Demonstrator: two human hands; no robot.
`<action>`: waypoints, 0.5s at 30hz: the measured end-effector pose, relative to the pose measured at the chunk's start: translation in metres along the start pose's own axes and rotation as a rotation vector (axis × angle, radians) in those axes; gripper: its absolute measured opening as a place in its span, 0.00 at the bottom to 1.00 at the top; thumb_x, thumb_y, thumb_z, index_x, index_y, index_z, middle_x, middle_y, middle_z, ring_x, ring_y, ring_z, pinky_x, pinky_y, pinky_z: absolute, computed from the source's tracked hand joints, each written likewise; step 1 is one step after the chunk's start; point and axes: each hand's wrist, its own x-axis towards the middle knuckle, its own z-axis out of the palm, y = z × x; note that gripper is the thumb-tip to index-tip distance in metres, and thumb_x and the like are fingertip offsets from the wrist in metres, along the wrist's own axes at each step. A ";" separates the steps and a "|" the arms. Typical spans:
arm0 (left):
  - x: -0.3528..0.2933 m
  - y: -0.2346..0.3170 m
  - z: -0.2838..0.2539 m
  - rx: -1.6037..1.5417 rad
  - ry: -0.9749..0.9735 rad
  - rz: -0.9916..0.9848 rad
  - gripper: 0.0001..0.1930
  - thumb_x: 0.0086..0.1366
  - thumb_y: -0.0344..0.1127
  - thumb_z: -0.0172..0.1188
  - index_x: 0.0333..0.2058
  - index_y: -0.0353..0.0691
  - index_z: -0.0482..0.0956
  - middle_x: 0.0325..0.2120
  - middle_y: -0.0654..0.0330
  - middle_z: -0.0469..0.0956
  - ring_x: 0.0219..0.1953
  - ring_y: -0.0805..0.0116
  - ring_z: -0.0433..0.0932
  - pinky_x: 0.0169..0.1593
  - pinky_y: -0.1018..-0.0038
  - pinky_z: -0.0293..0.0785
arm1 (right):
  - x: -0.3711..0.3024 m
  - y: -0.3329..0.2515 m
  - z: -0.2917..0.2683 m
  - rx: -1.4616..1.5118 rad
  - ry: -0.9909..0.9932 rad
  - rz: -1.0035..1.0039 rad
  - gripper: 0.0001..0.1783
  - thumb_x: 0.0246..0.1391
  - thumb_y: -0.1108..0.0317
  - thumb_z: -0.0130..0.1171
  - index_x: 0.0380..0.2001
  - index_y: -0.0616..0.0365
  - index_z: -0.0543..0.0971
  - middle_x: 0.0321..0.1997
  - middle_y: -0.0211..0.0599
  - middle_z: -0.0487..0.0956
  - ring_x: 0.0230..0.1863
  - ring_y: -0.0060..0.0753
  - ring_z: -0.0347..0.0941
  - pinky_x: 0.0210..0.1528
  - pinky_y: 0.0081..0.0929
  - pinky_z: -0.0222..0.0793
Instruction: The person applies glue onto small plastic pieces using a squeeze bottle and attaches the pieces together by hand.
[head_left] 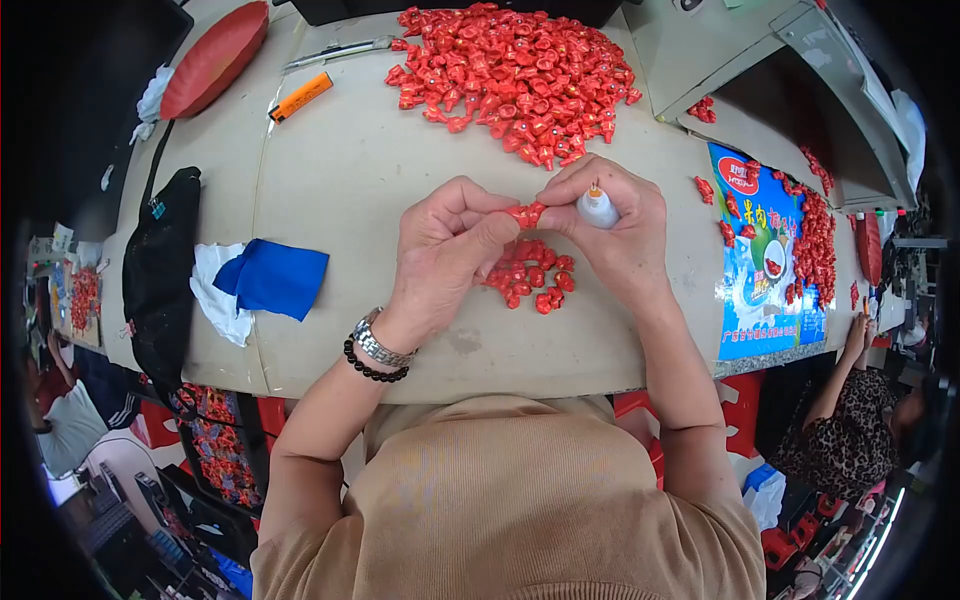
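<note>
Between both hands, over the table's middle, is a small red plastic figure [524, 215]. My left hand [447, 243], closed, pinches its left end between thumb and fingers. My right hand [625, 225] is closed around a small white squeeze bottle [597, 208] with a thin nozzle, and its thumb and forefinger meet the figure's right end. Just below the fingers lies a little group of red figures [543, 275]. Beyond the hands spreads a large heap of the same red pieces [520, 75]. Details of the held figure are partly covered by my fingers.
At left lie a blue cloth [275, 278] on white tissue, a black bag [165, 270], an orange cutter [300, 97], metal tweezers [338, 53] and a red tray [215, 60]. At right, more red pieces cover a blue printed sheet [755, 300] beside a metal stand [760, 60]. People sit at both sides.
</note>
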 end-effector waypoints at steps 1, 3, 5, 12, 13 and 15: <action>0.000 0.000 0.000 -0.007 0.004 -0.011 0.06 0.62 0.29 0.60 0.35 0.36 0.74 0.23 0.64 0.77 0.18 0.86 0.63 0.20 0.86 0.57 | 0.000 -0.001 0.000 0.027 -0.009 0.036 0.11 0.34 0.82 0.68 0.24 0.60 0.79 0.25 0.31 0.78 0.26 0.27 0.75 0.28 0.23 0.71; 0.000 0.001 -0.002 -0.011 0.006 -0.023 0.06 0.62 0.29 0.60 0.35 0.35 0.74 0.23 0.64 0.77 0.18 0.86 0.63 0.19 0.86 0.57 | 0.000 -0.001 0.001 0.056 -0.016 0.072 0.11 0.34 0.82 0.67 0.24 0.61 0.79 0.24 0.31 0.77 0.26 0.26 0.75 0.28 0.22 0.70; 0.001 0.002 -0.004 0.059 -0.008 0.023 0.06 0.62 0.29 0.60 0.35 0.35 0.75 0.23 0.64 0.77 0.18 0.86 0.63 0.19 0.86 0.56 | 0.000 0.001 0.003 0.020 -0.019 0.024 0.11 0.33 0.82 0.68 0.23 0.60 0.78 0.24 0.32 0.77 0.25 0.27 0.75 0.27 0.22 0.70; 0.001 0.003 0.000 0.180 0.046 0.065 0.05 0.62 0.28 0.60 0.34 0.34 0.75 0.22 0.65 0.77 0.17 0.86 0.63 0.19 0.86 0.56 | 0.001 -0.004 -0.001 -0.029 -0.029 -0.091 0.11 0.33 0.82 0.68 0.23 0.60 0.77 0.23 0.33 0.76 0.24 0.28 0.74 0.25 0.23 0.69; 0.002 0.003 -0.001 0.068 0.015 0.016 0.05 0.61 0.28 0.61 0.34 0.34 0.75 0.21 0.65 0.76 0.17 0.86 0.63 0.18 0.86 0.56 | 0.000 -0.005 -0.001 -0.037 -0.051 -0.096 0.11 0.33 0.84 0.67 0.22 0.61 0.77 0.24 0.33 0.77 0.26 0.27 0.74 0.27 0.22 0.69; 0.002 0.003 -0.004 -0.047 -0.017 -0.037 0.05 0.61 0.27 0.61 0.33 0.34 0.75 0.20 0.66 0.76 0.17 0.86 0.63 0.18 0.86 0.56 | -0.001 -0.007 -0.001 -0.046 -0.072 -0.096 0.12 0.32 0.87 0.66 0.22 0.63 0.76 0.25 0.34 0.77 0.28 0.26 0.74 0.30 0.21 0.68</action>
